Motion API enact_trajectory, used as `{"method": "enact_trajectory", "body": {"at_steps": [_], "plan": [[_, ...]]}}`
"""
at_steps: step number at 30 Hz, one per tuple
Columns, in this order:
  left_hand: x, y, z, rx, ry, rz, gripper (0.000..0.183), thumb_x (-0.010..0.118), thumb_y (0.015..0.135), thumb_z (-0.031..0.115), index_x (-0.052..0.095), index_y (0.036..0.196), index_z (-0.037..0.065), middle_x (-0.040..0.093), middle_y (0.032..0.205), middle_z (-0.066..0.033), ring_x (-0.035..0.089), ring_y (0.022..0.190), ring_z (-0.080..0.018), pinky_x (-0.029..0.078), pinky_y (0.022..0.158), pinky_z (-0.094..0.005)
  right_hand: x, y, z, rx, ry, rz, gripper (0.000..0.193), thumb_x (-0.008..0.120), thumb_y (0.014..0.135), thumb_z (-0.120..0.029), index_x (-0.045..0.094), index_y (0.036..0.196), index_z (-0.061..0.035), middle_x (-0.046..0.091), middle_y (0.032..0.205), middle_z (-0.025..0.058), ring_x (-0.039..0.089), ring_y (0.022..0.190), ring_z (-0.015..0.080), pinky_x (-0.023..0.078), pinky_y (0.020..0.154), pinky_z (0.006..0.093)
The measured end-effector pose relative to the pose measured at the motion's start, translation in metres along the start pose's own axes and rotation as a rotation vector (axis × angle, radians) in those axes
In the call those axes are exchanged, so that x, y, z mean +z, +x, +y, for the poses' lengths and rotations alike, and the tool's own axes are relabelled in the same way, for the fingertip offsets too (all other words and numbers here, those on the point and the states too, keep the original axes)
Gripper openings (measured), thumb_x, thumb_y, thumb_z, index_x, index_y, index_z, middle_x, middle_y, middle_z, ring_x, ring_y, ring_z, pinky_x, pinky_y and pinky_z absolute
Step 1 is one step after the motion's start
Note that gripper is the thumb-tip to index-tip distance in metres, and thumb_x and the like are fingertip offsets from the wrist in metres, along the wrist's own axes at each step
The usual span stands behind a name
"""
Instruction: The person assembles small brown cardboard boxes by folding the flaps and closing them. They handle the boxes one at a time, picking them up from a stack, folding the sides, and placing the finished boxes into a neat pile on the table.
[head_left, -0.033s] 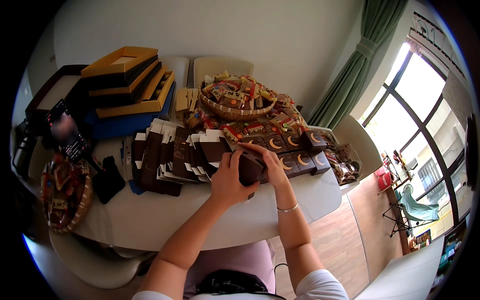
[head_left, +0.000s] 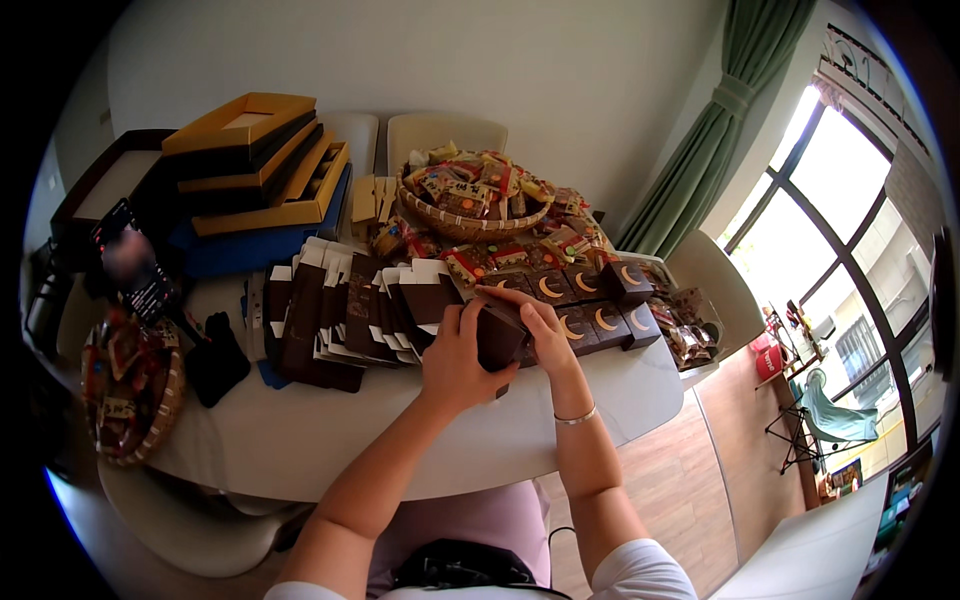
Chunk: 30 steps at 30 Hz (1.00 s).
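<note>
Pinching a dark box (head_left: 497, 342), the left hand (head_left: 455, 366) and right hand (head_left: 547, 340) curl round it (probably light, crushable card, best held by edges).

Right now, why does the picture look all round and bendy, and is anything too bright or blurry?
In the head view, the fisheye lens darkens the corners and bends edges near the rim; the window glares white; a blurry patch covers part of the phone screen; the dark brown box looks shadowy.
</note>
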<state>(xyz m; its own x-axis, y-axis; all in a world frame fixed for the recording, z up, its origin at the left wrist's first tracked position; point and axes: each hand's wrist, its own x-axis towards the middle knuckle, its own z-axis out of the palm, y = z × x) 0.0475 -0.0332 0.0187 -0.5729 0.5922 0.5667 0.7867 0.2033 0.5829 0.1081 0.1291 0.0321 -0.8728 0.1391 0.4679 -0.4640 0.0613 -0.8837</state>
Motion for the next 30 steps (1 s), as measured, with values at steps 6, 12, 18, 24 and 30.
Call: {"method": "enact_trajectory", "body": {"at_steps": [6,12,18,24,30], "plan": [[0.001,0.000,-0.002,-0.005,0.023,0.020,0.106,0.089,0.059,0.034,0.029,0.142,0.005,0.050,0.121,-0.0185,0.062,0.102,-0.0372,0.057,0.076,-0.0438,0.000,-0.001,-0.004,0.037,0.029,0.162,0.028,0.059,0.098,-0.016,0.067,0.116,0.0034,0.070,0.112,0.0099,0.065,0.099,0.0141,0.052,0.087,0.0271],[0.001,0.001,-0.004,-0.005,0.043,0.094,0.112,0.090,0.059,0.034,0.027,0.146,0.001,0.053,0.126,-0.0213,0.060,0.111,-0.0379,0.057,0.082,-0.0438,-0.005,0.001,0.009,0.001,-0.047,0.349,0.015,0.063,0.094,-0.005,0.069,0.104,0.0052,0.072,0.106,0.0117,0.067,0.095,0.0151,0.053,0.086,0.0273],[0.001,0.001,-0.003,0.034,0.087,0.118,0.108,0.090,0.060,0.034,0.031,0.144,0.000,0.054,0.126,-0.0212,0.061,0.110,-0.0386,0.057,0.081,-0.0442,-0.002,0.001,0.019,-0.041,-0.159,0.374,0.017,0.066,0.094,-0.009,0.069,0.105,0.0030,0.071,0.102,0.0061,0.065,0.089,0.0098,0.051,0.078,0.0218],[0.001,0.001,-0.001,0.026,0.090,0.131,0.108,0.089,0.060,0.034,0.032,0.146,0.001,0.055,0.126,-0.0205,0.062,0.108,-0.0384,0.057,0.080,-0.0442,0.007,0.003,0.012,-0.078,-0.115,0.187,0.035,0.061,0.098,-0.025,0.066,0.119,0.0020,0.069,0.107,0.0096,0.064,0.094,0.0152,0.052,0.082,0.0285],[0.001,0.001,-0.004,-0.049,0.075,0.066,0.113,0.087,0.060,0.035,0.027,0.150,0.000,0.055,0.122,-0.0191,0.064,0.103,-0.0349,0.057,0.077,-0.0417,0.006,0.001,0.009,-0.147,-0.543,0.067,0.044,0.064,0.093,-0.026,0.062,0.126,0.0039,0.070,0.109,0.0153,0.066,0.100,0.0212,0.052,0.086,0.0335]]}}
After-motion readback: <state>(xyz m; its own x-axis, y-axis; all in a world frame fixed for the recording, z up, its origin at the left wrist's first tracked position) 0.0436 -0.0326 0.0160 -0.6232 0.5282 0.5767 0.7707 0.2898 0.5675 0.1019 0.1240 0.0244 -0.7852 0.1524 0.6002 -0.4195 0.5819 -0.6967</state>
